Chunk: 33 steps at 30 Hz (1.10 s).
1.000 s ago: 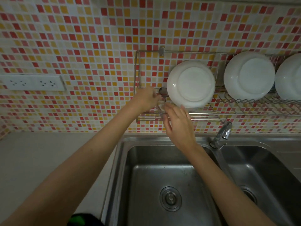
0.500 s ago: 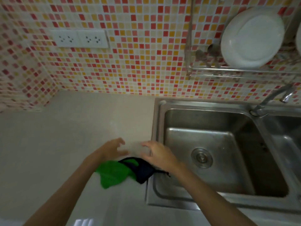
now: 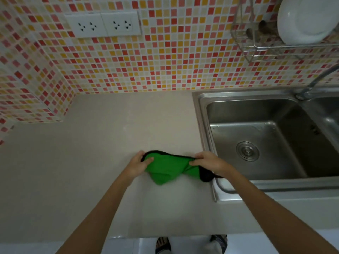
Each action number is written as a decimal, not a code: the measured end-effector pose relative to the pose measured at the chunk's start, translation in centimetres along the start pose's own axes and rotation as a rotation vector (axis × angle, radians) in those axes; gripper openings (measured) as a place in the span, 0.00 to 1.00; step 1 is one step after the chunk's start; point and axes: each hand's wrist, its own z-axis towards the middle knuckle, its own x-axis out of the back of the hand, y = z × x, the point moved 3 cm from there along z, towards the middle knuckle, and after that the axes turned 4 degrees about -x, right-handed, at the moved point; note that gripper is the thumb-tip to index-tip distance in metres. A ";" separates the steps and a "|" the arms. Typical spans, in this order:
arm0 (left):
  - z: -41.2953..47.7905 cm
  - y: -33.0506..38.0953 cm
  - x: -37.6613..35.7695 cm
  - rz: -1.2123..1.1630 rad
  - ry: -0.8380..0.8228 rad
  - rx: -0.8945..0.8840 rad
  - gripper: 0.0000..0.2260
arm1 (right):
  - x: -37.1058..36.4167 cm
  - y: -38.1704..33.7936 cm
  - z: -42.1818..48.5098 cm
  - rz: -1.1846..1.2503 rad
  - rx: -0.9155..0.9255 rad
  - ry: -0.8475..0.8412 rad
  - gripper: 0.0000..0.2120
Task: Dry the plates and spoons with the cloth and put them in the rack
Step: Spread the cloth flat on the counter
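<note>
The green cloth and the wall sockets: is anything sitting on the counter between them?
No. In the head view, only bare counter and mosaic tile separate the green cloth from the wall sockets.

The counter (image 3: 110,136) lies bare to the left and far side of the two hands, open to the tiled wall. Near the sink's left rim (image 3: 205,143), the left hand (image 3: 136,165) and right hand (image 3: 211,162) hold a green cloth (image 3: 168,169) stretched between them. The sink basin (image 3: 256,132) is open. Far right, the wall rack (image 3: 256,46) holds a white plate (image 3: 306,19) and what may be spoons (image 3: 256,30).
</note>
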 end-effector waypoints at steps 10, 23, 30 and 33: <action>-0.5 7.5 5.8 -0.078 -0.029 -0.302 0.09 | 2.7 -4.4 0.0 0.112 0.004 0.099 0.12; 1.8 -4.1 3.6 0.258 0.035 -0.007 0.10 | -0.2 -3.2 3.1 -0.772 0.066 0.430 0.30; -1.2 -4.4 3.2 1.026 0.074 -0.865 0.30 | -6.9 1.6 0.0 -1.075 0.620 0.355 0.34; -0.9 -5.9 2.6 1.358 -0.052 -0.985 0.25 | -5.8 3.1 0.3 -1.065 0.598 0.299 0.28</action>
